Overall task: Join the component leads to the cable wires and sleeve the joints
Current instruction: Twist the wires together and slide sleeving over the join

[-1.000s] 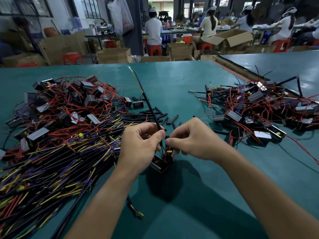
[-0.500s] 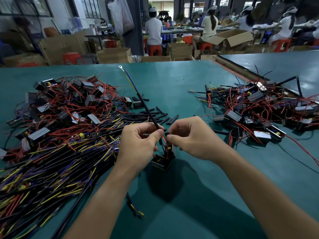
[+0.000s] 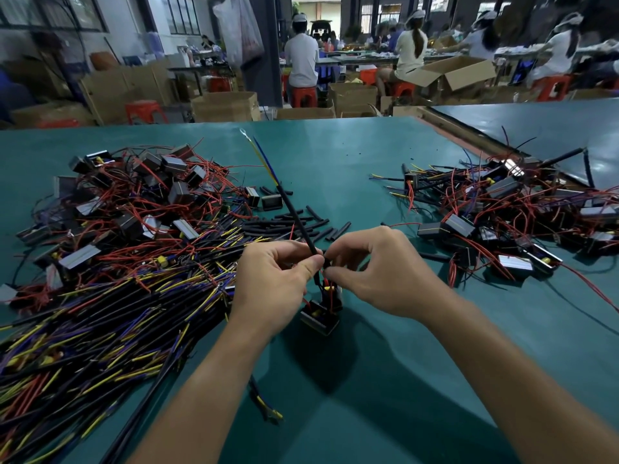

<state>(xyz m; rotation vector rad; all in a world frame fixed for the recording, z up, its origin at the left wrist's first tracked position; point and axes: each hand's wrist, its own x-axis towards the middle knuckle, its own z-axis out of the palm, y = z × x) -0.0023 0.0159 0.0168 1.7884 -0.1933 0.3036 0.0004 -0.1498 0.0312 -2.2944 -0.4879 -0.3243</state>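
My left hand (image 3: 274, 283) pinches a black cable (image 3: 294, 212) that slants up and away, its yellow and blue wires fanning out at the far end. My right hand (image 3: 375, 272) pinches the joint right beside the left thumb. Below the fingertips hangs a small black component (image 3: 320, 316) with red leads, resting just above the green table (image 3: 335, 155). The joint itself is hidden between my fingers. Short black sleeve pieces (image 3: 311, 226) lie scattered just beyond my hands.
A big heap of cables and black components with red leads (image 3: 117, 249) covers the left. A second pile of components (image 3: 502, 222) lies at the right. A loose cable end (image 3: 268, 406) lies under my left forearm. People sit at benches behind.
The cable's far end has swung left and tilted further away. Both hands have shifted slightly up, still pinched together at the joint; the component stays hanging below.
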